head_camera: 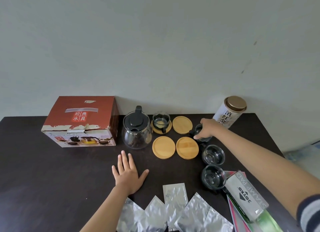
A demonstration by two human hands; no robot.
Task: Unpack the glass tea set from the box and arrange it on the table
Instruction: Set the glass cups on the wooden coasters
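Box [80, 122] "经典水具" | packet [246, 195] "JOYKO STAMP PAD" | right hand [207, 128] on cup [201, 134]

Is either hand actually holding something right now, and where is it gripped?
The right hand grips a glass cup from above, fingers around its rim beside the tea tin. The left hand holds nothing; it lies flat, fingers spread, on the table.

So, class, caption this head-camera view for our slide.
Right hand grasps a glass cup beside three bare bamboo coasters.
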